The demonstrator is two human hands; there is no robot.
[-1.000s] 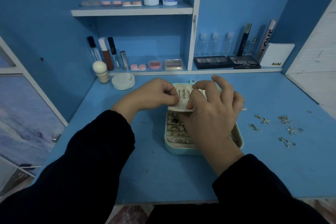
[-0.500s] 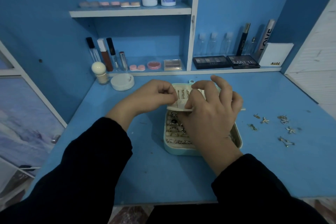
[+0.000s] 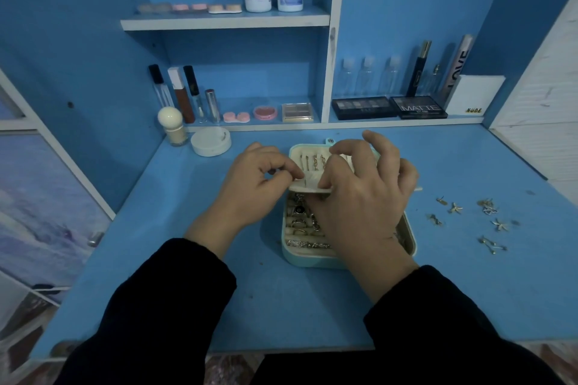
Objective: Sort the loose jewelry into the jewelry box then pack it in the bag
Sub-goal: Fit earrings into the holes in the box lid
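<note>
Two hands meet over the box [image 3: 316, 261], which lies open at mid-desk with its lid on the far side. The left hand [image 3: 253, 184] pinches the left edge of the cream flap [image 3: 308, 184] between thumb and forefinger. The right hand [image 3: 366, 197] curls over the flap's right part, thumb on its near edge, and hides the right half of the box. We see rings [image 3: 298, 222] in the left slots and a row of earrings [image 3: 312, 162] beyond the flap. Loose jewelry [image 3: 488, 208] lies scattered to the right, well apart from the box's right rim. A broad strip of desk [image 3: 281, 306] shows between the box and the near edge, crossed by both sleeves. A jar [image 3: 211, 142] stands far left, near the shelf edge.
</note>
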